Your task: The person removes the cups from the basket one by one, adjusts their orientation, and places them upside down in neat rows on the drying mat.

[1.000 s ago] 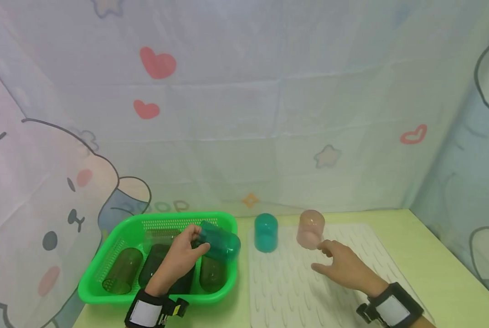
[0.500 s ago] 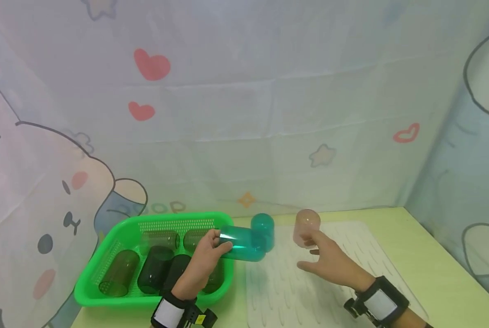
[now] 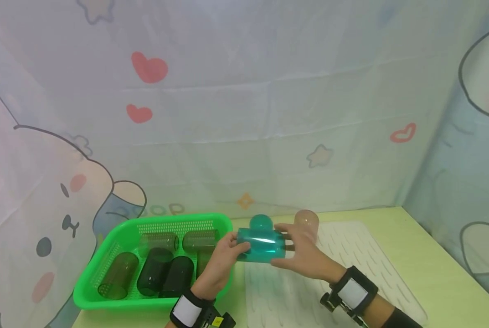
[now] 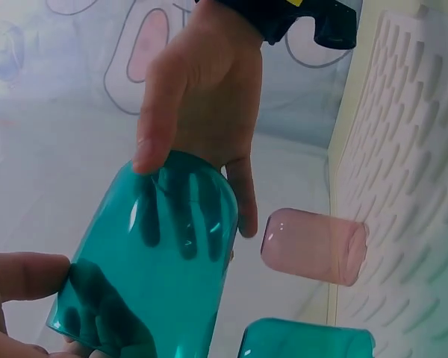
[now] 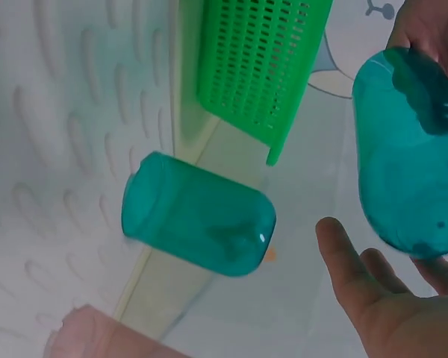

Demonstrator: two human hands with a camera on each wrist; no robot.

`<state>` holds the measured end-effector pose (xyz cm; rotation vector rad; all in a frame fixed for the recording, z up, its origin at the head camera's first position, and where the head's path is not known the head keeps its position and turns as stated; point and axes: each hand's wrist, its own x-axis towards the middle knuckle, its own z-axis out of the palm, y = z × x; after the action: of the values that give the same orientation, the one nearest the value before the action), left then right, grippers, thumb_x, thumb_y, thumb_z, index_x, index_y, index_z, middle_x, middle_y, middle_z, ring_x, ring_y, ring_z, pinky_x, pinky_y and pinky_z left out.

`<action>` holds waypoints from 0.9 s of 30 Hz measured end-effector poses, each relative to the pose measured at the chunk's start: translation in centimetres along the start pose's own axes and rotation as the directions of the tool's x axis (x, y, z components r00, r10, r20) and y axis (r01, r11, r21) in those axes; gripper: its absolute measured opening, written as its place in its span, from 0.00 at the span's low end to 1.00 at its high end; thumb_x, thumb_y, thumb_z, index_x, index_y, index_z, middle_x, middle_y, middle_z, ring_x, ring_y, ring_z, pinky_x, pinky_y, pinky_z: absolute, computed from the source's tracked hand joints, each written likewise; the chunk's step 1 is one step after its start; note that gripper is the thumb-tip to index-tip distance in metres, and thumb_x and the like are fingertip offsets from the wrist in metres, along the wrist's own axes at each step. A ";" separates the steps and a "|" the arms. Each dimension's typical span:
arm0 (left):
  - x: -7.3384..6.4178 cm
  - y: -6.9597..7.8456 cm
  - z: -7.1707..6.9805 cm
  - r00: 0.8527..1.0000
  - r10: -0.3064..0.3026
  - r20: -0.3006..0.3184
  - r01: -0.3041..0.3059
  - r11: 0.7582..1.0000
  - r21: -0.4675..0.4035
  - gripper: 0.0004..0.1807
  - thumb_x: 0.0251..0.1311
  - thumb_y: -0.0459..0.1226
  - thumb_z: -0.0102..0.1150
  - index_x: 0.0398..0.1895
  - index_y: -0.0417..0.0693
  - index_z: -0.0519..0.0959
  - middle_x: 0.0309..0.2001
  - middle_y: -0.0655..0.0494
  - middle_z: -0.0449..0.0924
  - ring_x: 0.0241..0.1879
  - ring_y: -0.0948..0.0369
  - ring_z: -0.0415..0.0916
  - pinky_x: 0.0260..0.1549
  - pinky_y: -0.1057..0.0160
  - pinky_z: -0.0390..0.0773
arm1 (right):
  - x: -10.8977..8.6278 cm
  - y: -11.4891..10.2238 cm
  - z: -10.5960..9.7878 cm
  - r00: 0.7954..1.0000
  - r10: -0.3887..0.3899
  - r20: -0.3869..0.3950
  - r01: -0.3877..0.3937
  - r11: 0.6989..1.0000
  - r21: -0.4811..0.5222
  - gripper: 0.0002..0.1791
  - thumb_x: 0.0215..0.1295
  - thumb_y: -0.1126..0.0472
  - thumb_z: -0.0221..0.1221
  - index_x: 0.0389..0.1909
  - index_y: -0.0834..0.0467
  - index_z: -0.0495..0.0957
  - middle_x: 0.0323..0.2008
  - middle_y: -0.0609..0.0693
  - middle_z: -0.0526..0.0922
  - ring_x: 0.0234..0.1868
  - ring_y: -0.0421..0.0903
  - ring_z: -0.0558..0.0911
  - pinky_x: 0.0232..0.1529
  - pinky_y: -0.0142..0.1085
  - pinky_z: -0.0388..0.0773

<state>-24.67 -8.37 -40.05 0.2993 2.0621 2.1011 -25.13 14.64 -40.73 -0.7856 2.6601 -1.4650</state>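
My left hand pinches a clear teal tumbler by its open rim. The tumbler lies sideways in the air, with its rounded closed end to the right. Around that end my right hand spreads its thumb and fingers; whether they press on it I cannot tell. Behind the held tumbler another teal tumbler stands upside down on the white ridged mat. A pink tumbler, also upside down on the mat, is partly hidden by my right hand in the head view.
On the left stands a green perforated basket with several dark and smoky tumblers lying in it. The pale yellow table ends at a printed cloth backdrop. Black camera straps sit on both wrists.
My left hand has carried the teal tumbler rightward out from over the basket to the mat. My right hand has moved left from beside the pink tumbler to the teal tumbler's closed end.
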 end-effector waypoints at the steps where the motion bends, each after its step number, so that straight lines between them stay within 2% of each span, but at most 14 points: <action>1: 0.1 -0.1 0.1 1.000 0.002 -0.004 -0.002 1.000 -0.004 0.22 0.66 0.37 0.54 0.56 0.30 0.64 0.48 0.42 0.74 0.43 0.57 0.72 0.48 0.56 0.70 | 0.1 0.0 0.2 1.000 0.009 -0.003 -0.009 1.000 0.001 0.45 0.55 0.49 0.67 0.68 0.59 0.56 0.62 0.59 0.63 0.58 0.60 0.71 0.51 0.50 0.75; 9: 0.4 -0.3 0.6 1.000 0.015 0.007 -0.014 0.997 -0.077 0.21 0.66 0.36 0.52 0.55 0.29 0.64 0.47 0.43 0.75 0.42 0.59 0.73 0.47 0.58 0.70 | 0.6 0.0 1.0 0.994 0.096 -0.050 -0.094 0.995 0.029 0.43 0.55 0.47 0.67 0.67 0.58 0.59 0.58 0.60 0.67 0.56 0.57 0.71 0.49 0.49 0.75; 15: 0.3 0.2 0.4 0.999 0.027 0.020 -0.027 0.999 -0.031 0.21 0.65 0.37 0.54 0.54 0.31 0.66 0.46 0.44 0.77 0.42 0.58 0.74 0.50 0.55 0.69 | 0.5 -0.2 0.9 0.993 0.091 -0.070 -0.090 0.996 0.026 0.42 0.54 0.48 0.68 0.65 0.57 0.60 0.57 0.59 0.68 0.55 0.56 0.72 0.50 0.48 0.75; 18: 0.2 0.6 0.2 0.999 0.008 0.052 -0.010 1.000 0.029 0.23 0.66 0.41 0.53 0.56 0.33 0.65 0.50 0.43 0.74 0.47 0.54 0.73 0.52 0.52 0.68 | 0.4 -0.4 0.7 0.993 0.091 -0.078 -0.089 0.996 0.026 0.41 0.54 0.48 0.68 0.65 0.57 0.60 0.57 0.58 0.68 0.54 0.55 0.73 0.50 0.48 0.75; 21: 0.1 1.1 -0.3 0.996 -0.017 0.088 0.005 0.992 0.130 0.27 0.68 0.45 0.51 0.61 0.35 0.63 0.56 0.41 0.70 0.53 0.49 0.70 0.54 0.49 0.68 | 0.1 -0.5 0.4 0.993 0.087 -0.083 -0.086 0.996 0.015 0.41 0.55 0.47 0.67 0.65 0.56 0.60 0.57 0.57 0.68 0.54 0.54 0.73 0.51 0.48 0.75; 24: 0.0 1.6 -1.0 0.995 -0.012 0.100 -0.014 0.965 0.262 0.29 0.68 0.48 0.50 0.64 0.38 0.63 0.59 0.42 0.67 0.58 0.45 0.66 0.54 0.48 0.69 | -0.2 -0.7 -0.1 0.993 0.081 -0.090 -0.079 0.997 0.016 0.41 0.55 0.47 0.68 0.65 0.56 0.60 0.58 0.57 0.66 0.54 0.54 0.72 0.52 0.49 0.73; 27: -0.3 2.2 -1.8 0.996 0.015 0.086 -0.047 0.925 0.376 0.29 0.67 0.50 0.51 0.64 0.42 0.65 0.60 0.43 0.67 0.60 0.45 0.65 0.53 0.49 0.70 | -0.6 -0.8 -0.8 0.991 0.099 -0.091 -0.098 0.995 0.014 0.42 0.54 0.48 0.68 0.65 0.56 0.59 0.60 0.58 0.64 0.56 0.56 0.70 0.54 0.51 0.71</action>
<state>-24.84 -10.27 -37.85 0.4653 2.4155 1.6590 -24.46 15.14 -39.82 -0.5906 2.7117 -1.5241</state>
